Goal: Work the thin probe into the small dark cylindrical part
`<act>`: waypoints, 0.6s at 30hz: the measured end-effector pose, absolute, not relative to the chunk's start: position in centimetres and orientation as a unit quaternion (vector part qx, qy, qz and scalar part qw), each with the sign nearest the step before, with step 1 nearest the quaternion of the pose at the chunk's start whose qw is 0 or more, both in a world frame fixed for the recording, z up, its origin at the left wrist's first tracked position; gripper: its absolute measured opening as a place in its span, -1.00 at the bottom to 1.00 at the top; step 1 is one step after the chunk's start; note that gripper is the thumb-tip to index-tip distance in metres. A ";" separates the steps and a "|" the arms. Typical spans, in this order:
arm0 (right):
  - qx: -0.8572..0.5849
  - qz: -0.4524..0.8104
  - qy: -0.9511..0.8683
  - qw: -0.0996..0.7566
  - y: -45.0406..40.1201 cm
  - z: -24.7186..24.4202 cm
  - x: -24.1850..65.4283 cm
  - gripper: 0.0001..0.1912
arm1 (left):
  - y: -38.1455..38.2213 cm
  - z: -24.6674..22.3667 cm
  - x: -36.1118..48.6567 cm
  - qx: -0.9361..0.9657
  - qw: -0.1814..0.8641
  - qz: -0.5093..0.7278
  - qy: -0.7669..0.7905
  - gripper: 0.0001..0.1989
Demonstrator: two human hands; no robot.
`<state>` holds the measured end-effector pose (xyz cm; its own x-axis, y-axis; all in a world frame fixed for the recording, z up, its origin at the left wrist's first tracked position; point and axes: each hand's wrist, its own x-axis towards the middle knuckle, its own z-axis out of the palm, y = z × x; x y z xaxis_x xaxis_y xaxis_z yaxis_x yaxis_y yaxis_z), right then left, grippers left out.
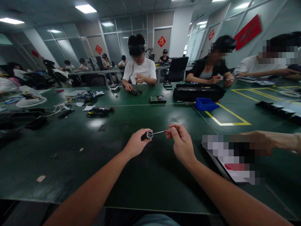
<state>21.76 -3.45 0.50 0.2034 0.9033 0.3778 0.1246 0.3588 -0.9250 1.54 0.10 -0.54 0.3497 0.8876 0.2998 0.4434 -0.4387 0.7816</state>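
Above the green table, my left hand (136,143) is closed around a small dark cylinder (149,135) with a pale ring at its open end, which faces right. My right hand (182,141) grips a screwdriver (158,132) by its reddish handle. The thin metal shaft points left, and its tip is at the ringed end of the cylinder. Whether the tip touches something inside is too small to tell. Most of the cylinder's body is hidden by my left fingers.
A blue bin (206,104) and a long black tray (198,92) stand beyond my hands. A circuit-board device (158,99) lies farther off; coiled black cables (98,112) lie left. At right, another person's hand (265,142) is over a partly blurred white object (219,160). Co-workers sit opposite.
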 end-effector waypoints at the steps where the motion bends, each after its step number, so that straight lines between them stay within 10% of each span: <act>1: -0.473 0.306 -0.557 0.610 -3.4 0.4 21.8 -0.76 | 0.1 -0.6 1.6 0.765 0.301 0.366 0.436 -0.63; 13: -0.551 0.140 -0.655 0.498 -3.8 1.9 22.5 -0.59 | 0.5 -0.8 1.1 0.781 0.278 0.356 0.432 -0.63; 18: -0.507 0.164 -0.680 0.503 -3.9 1.6 22.4 -0.82 | 0.7 -0.9 0.9 0.782 0.274 0.357 0.432 -0.63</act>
